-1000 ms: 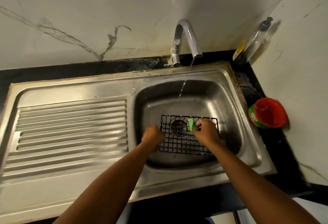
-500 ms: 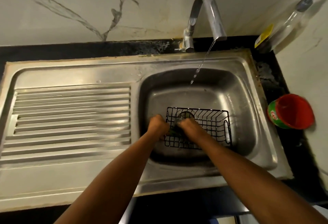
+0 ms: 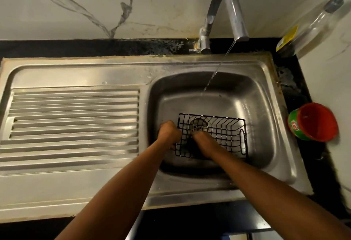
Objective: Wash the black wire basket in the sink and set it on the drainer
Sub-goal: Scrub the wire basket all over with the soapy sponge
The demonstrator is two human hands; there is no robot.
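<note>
Two bare arms reach in from the bottom. There are two hands. The left hand (image 3: 168, 133) is at the left end of the one basket (image 3: 226, 132), and its fingers curl tight round the rim there. The right hand (image 3: 204, 143) is down inside the basket, with its back turned up. Its fingers are hidden under it, so I cannot tell if they are wide, narrow or holding something.

The basket is black and made of thin wires. Its floor is a grid of little squares, and its sides are low. It is shaped like a long box with no lid. A wire loop stands at its right end. It sits flat on the floor of the one sink (image 3: 252, 95), close to the front wall. The round drain (image 3: 198, 125) shows through the wires at its far left corner.

To the left of the sink is one drainer (image 3: 76, 118), with many long ridges. To the right, on the black bench (image 3: 95, 47), one red tub (image 3: 315, 123) with a green side lies tipped over.

Farther back is one shiny tap (image 3: 225, 10). A thin stream of water (image 3: 215, 71) runs from it and lands behind the basket, apart from it. One clear bottle (image 3: 311, 25) with a yellow label leans in the far right corner. Behind it all is a white wall (image 3: 76, 11) with grey lines.
</note>
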